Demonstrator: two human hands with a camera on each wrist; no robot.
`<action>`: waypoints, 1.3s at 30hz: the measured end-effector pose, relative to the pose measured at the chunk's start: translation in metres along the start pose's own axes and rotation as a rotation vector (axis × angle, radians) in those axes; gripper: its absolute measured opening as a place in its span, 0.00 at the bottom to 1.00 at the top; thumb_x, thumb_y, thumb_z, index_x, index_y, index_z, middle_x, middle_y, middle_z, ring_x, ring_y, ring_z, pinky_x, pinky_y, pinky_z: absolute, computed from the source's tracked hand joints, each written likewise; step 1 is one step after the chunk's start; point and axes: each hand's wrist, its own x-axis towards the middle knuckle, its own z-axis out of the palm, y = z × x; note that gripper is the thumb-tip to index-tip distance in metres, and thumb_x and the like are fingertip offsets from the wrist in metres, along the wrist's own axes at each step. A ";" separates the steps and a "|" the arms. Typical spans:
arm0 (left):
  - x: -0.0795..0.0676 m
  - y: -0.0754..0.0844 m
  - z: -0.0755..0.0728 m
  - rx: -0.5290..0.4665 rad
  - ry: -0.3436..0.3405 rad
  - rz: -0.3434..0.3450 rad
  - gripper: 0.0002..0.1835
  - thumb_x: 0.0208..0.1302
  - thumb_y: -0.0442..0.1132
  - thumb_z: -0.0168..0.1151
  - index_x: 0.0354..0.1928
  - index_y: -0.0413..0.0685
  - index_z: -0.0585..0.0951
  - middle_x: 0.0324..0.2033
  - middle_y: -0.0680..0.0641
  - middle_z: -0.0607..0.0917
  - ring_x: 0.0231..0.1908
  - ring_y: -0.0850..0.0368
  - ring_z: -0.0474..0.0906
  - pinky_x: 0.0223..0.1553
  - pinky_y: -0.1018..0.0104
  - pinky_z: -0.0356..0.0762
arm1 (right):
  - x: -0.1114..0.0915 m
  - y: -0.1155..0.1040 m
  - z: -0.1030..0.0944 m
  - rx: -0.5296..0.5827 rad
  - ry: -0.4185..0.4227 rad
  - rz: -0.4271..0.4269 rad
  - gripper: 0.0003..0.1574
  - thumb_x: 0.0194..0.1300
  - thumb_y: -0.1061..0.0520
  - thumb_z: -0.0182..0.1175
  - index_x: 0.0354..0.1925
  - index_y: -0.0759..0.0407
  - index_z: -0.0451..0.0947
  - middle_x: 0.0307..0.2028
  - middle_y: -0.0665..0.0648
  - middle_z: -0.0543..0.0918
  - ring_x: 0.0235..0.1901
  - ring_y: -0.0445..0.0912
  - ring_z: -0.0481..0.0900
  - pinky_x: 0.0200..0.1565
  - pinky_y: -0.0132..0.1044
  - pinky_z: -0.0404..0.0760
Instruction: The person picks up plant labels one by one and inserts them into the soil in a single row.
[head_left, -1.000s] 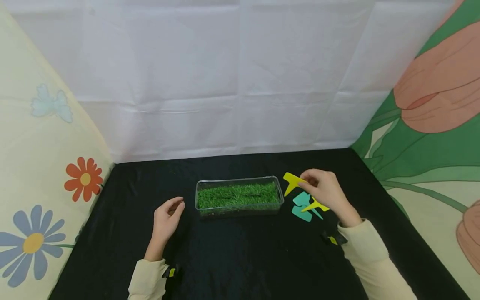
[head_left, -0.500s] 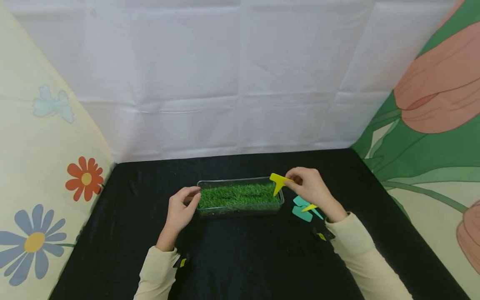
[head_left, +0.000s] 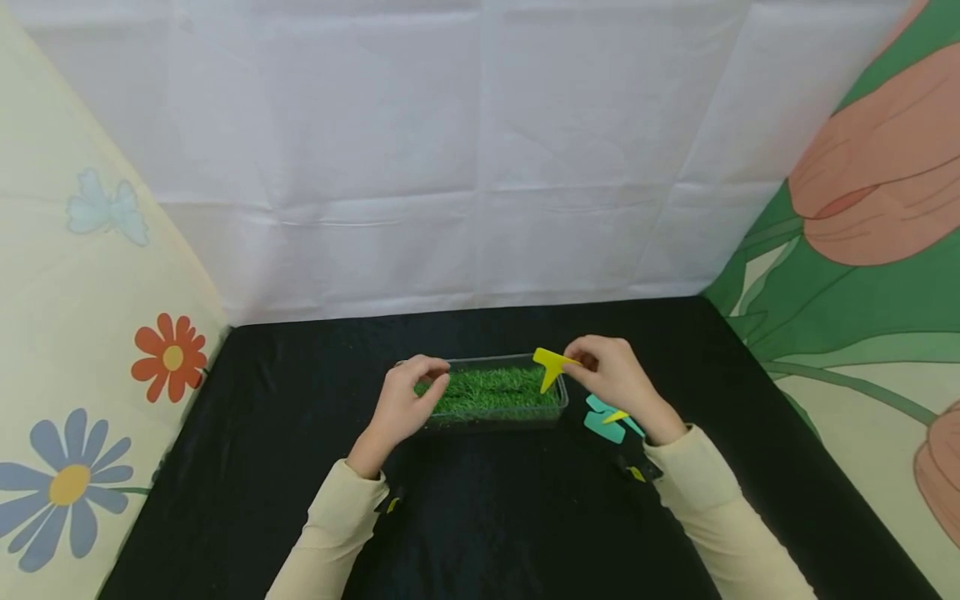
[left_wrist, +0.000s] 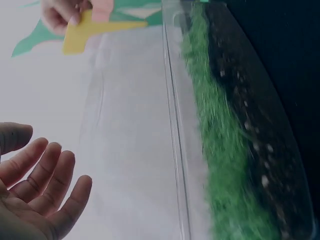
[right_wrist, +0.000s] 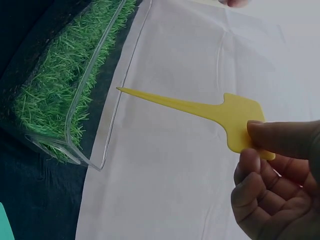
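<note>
My right hand (head_left: 611,371) pinches a yellow T-shaped plant label (right_wrist: 240,122) by one end of its head, between thumb and fingers. The label's pointed stem (right_wrist: 170,102) angles down over the right end of a clear plastic planter box (head_left: 480,418). Green grass (head_left: 495,387) fills the box, with dark soil (left_wrist: 240,100) showing through its side in the left wrist view. Over the box's left end, my left hand (head_left: 408,400) hovers with relaxed, slightly bent fingers and nothing in them. It covers that end of the box in the head view.
Right of the box, teal plant labels (head_left: 603,427) and another yellow label (head_left: 617,416) lie in a loose pile, partly behind my right wrist. A black cloth (head_left: 480,517) covers the table. White sheeting (head_left: 480,167) hangs behind, with painted panels at both sides.
My right hand has carried the yellow plant label left from beside the box to above its right end. My left hand has moved right, from beside the box to over its left end.
</note>
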 end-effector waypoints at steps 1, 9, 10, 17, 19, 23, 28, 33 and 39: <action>0.002 0.002 0.003 0.005 -0.016 0.015 0.07 0.59 0.29 0.58 0.39 0.40 0.81 0.32 0.46 0.81 0.32 0.56 0.77 0.33 0.66 0.77 | 0.000 0.000 0.000 0.001 0.000 0.001 0.03 0.55 0.65 0.63 0.32 0.62 0.80 0.26 0.53 0.79 0.21 0.41 0.72 0.24 0.34 0.73; 0.017 0.013 0.019 -0.005 -0.104 0.094 0.08 0.60 0.30 0.58 0.41 0.39 0.80 0.33 0.45 0.81 0.34 0.56 0.78 0.36 0.67 0.76 | -0.002 -0.002 0.001 0.003 -0.001 0.007 0.03 0.55 0.65 0.63 0.31 0.62 0.80 0.26 0.53 0.79 0.21 0.41 0.71 0.24 0.34 0.73; 0.018 0.014 0.020 -0.002 -0.111 0.095 0.08 0.60 0.30 0.58 0.42 0.39 0.80 0.33 0.45 0.81 0.34 0.56 0.78 0.36 0.68 0.76 | -0.002 -0.003 0.001 0.005 -0.002 0.004 0.03 0.55 0.65 0.63 0.31 0.62 0.80 0.26 0.53 0.79 0.21 0.41 0.71 0.24 0.34 0.73; 0.026 0.022 0.024 0.010 -0.143 0.107 0.09 0.61 0.32 0.58 0.43 0.39 0.79 0.35 0.45 0.81 0.35 0.56 0.78 0.36 0.68 0.76 | -0.001 -0.002 0.004 0.014 -0.003 -0.002 0.04 0.54 0.66 0.64 0.31 0.61 0.80 0.26 0.53 0.79 0.21 0.40 0.72 0.24 0.34 0.74; 0.029 0.024 0.025 0.024 -0.152 0.114 0.09 0.61 0.32 0.58 0.44 0.40 0.79 0.36 0.46 0.80 0.35 0.57 0.78 0.36 0.68 0.76 | -0.001 -0.001 0.005 0.017 -0.003 -0.007 0.03 0.54 0.65 0.64 0.31 0.61 0.80 0.26 0.53 0.79 0.21 0.40 0.72 0.24 0.33 0.74; 0.033 0.027 0.029 0.070 -0.174 0.140 0.10 0.61 0.33 0.58 0.45 0.41 0.79 0.37 0.47 0.80 0.37 0.57 0.77 0.37 0.68 0.75 | 0.000 -0.002 0.005 0.017 0.001 -0.019 0.03 0.54 0.66 0.64 0.31 0.61 0.80 0.26 0.53 0.80 0.21 0.40 0.72 0.24 0.33 0.74; 0.038 0.028 0.033 0.125 -0.207 0.175 0.13 0.60 0.34 0.59 0.48 0.41 0.77 0.40 0.46 0.79 0.37 0.55 0.77 0.37 0.67 0.75 | 0.000 -0.002 0.005 0.013 0.003 -0.024 0.03 0.54 0.65 0.64 0.30 0.61 0.80 0.26 0.52 0.79 0.21 0.40 0.72 0.24 0.33 0.74; 0.044 0.030 0.034 0.222 -0.248 0.222 0.15 0.61 0.36 0.59 0.50 0.42 0.76 0.43 0.46 0.79 0.40 0.55 0.77 0.38 0.65 0.76 | 0.000 -0.002 0.005 0.005 0.002 -0.025 0.03 0.54 0.65 0.64 0.30 0.61 0.80 0.25 0.52 0.79 0.20 0.40 0.71 0.24 0.33 0.73; 0.056 0.032 0.031 0.317 -0.289 0.305 0.17 0.61 0.39 0.59 0.51 0.42 0.76 0.44 0.45 0.78 0.41 0.54 0.76 0.37 0.65 0.76 | 0.001 -0.002 0.005 0.003 0.002 -0.034 0.03 0.54 0.65 0.64 0.30 0.61 0.80 0.25 0.52 0.79 0.20 0.39 0.71 0.23 0.33 0.73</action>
